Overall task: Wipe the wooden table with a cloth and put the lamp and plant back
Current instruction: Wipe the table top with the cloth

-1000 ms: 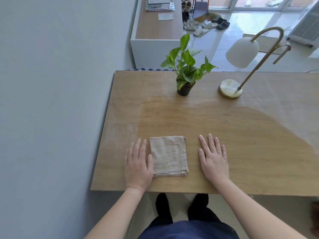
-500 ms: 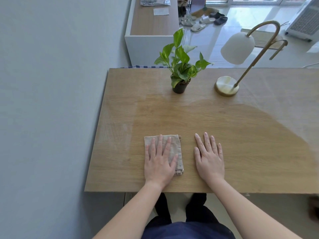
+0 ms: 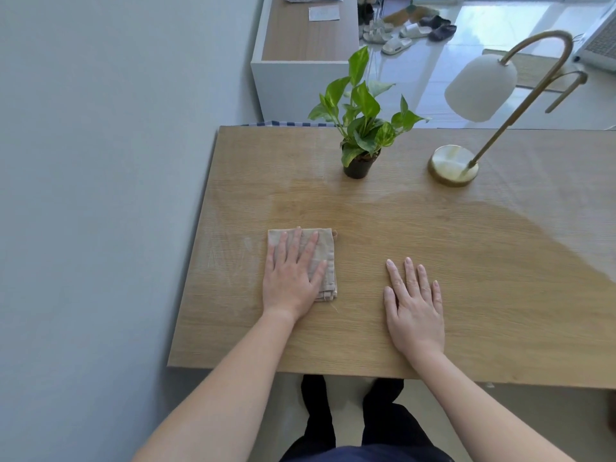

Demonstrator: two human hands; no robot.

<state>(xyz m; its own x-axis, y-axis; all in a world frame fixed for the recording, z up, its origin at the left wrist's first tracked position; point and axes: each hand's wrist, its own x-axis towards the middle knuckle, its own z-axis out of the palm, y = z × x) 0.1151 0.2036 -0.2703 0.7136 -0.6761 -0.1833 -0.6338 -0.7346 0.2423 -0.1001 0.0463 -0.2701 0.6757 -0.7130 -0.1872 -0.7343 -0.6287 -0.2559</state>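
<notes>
A folded beige cloth (image 3: 326,251) lies on the wooden table (image 3: 466,261) near its front left. My left hand (image 3: 293,281) presses flat on top of the cloth with fingers spread, covering most of it. To the right, my right hand (image 3: 415,305) rests palm down on the bare wood and holds nothing. A small green plant (image 3: 361,128) in a black pot stands at the back of the table. Right of the plant is the lamp (image 3: 453,165), with a round brass base, a curved brass arm and a white shade.
A grey wall runs along the table's left edge. Beyond the far edge stand a white cabinet (image 3: 300,85) with papers on top and several shoes (image 3: 406,30) on the shiny floor. The table's surface looks paler and dusty at the left and back.
My left hand moved from beside the cloth onto it and has slid it a little to the left. My right hand stays flat on the table.
</notes>
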